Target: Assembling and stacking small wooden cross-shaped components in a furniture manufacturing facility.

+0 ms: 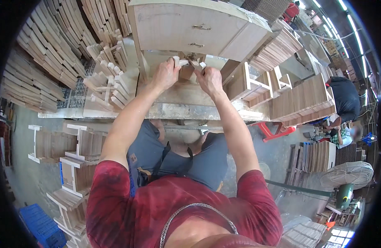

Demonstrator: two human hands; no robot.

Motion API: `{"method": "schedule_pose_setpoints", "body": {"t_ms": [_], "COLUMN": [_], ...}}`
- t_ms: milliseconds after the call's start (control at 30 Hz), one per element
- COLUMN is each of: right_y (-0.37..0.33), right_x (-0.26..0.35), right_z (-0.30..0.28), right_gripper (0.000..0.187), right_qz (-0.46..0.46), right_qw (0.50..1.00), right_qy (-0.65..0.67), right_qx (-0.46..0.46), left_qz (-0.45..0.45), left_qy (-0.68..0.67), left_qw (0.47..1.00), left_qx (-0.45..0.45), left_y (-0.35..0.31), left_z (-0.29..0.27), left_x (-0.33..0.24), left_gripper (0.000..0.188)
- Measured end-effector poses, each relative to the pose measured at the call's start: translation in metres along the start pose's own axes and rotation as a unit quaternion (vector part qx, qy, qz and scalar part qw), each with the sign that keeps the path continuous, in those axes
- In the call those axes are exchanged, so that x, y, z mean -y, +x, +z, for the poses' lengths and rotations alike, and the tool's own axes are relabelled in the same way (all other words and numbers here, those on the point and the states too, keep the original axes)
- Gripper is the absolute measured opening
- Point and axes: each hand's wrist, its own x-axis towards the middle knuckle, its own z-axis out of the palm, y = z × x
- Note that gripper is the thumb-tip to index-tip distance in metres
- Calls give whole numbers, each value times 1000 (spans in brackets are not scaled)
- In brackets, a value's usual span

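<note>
At the workbench, my left hand (166, 74) and my right hand (210, 79) reach forward beneath a boxy plywood housing. Both are closed, fingers bent around a small wooden part (181, 62), whose pale ends stick out by the fingertips. Whether this is one piece or two joined ones cannot be made out. Between the hands, close to the part, is a small dark metal fitting (192, 56) under the housing. The plywood housing (174, 31) has two metal handles on its front and stands just beyond my hands.
Pale wooden sticks (110, 89) and tall stacks of slats (50, 45) stand left. Assembled wooden pieces (302, 101) line the bench's right side, above a red plastic stool (275, 131). More wooden frames (58, 144) sit lower left, near a blue crate (41, 225). A fan (347, 175) and other people are right.
</note>
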Motion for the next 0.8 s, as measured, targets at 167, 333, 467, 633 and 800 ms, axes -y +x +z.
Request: {"method": "schedule_pose_setpoints", "body": {"t_ms": [167,333,467,633,800], "right_y": [6,3,-11,-43,-51], "right_x": [-6,5,-4,45,58], "right_z": [0,-2,-7,-38,-37], "right_gripper": [37,39,43,44,48], "right_qz": [11,42,12,-49,-200], "right_qw": [1000,998,998,999,968], "right_qy": [4,34,39,13,-124], "right_qx": [12,41,40,3,-82], "left_qz": [-16,-62,-51,-32,23], "left_qy": [8,2,20,27,71], "left_qw": [1000,998,998,999,997], "left_qx": [10,4,3,6,-37], "left_y": [7,8,-5,-49,-81], "left_z": [-5,-2,-7,-29,-24], "left_x": [-10,2,-8,-27,-60], "left_gripper": [24,28,28,24,21]}}
